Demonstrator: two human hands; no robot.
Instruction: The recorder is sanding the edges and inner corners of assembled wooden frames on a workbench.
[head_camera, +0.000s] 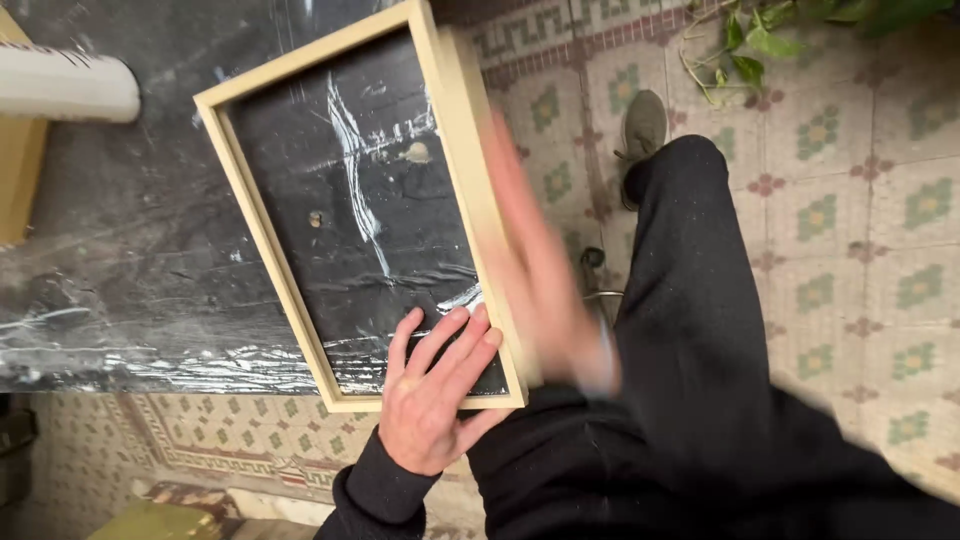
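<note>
We've got our left hand (432, 395) flat, fingers spread, on the pale rectangular wooden frame (470, 170) atop the black plastic-covered worktop (120, 250), right hand (540, 270) blurred alongside, grip unclear.

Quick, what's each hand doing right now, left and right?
Left hand: open, fingers spread flat on the near corner of the wooden frame.
Right hand: motion-blurred along the frame's right side; grip cannot be told.
</note>
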